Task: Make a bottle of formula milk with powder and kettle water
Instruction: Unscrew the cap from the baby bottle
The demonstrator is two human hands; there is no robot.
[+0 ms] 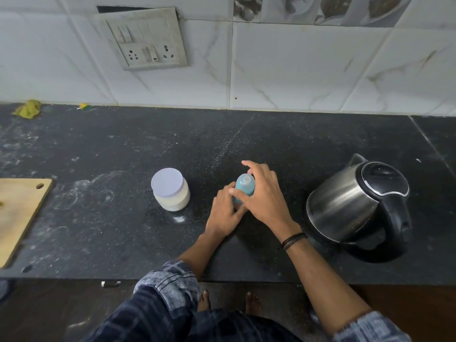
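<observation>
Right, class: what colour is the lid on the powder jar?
The lid is pale lavender-white, seen best in the head view.

Bottle (244, 191) teal-blue, translucent, paler at neck. Jar (171, 193) cream-white inside, pale lilac-white lid. Kettle (345, 206) brushed silver steel, black lid and handle. Counter (123, 149) black, fine white speckle. Wall tiles (308, 70) white, grey-brown marble veining. Board (17, 213) at left edge light wood. Cloth (27, 109) upper left yellow-green. Sleeves (167, 280) dark blue plaid. Wristband (293, 239) black.
</observation>
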